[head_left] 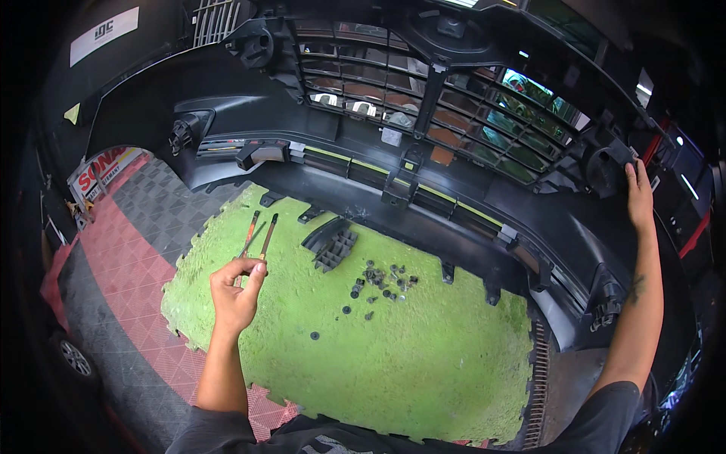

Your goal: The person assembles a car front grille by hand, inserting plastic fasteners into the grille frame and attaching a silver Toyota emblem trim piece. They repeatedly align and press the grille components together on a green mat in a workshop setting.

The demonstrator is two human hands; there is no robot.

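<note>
- Head view, nearest first: the left hand is raised over the left part of the green mat, thumb and fingertips pinched on a small dark fastener; it is too small to say whether it is a clip or a screw.
- Just beyond that hand, two slim rust-brown tools lie side by side on the mat near its far left corner, apart from the hand.
- Toward the middle of the mat a loose heap of black clips is scattered, with a few strays nearer the person. No tray or box holds them; nothing here serves as a container.
- Beside the heap, a black ribbed plastic piece rests on the mat.
- Farther off, the black bumper stands along the mat's far edge, inner side facing the person, with its grille above.
- The right hand lies flat and unclenched against the bumper's right end, apparently steadying it.
- My judgement: this is the fastener stage, one piece in hand while the bumper is held. The next move calls for a careful pinch and a steady bumper, since so small a piece could slip and vanish in the mat.
</note>
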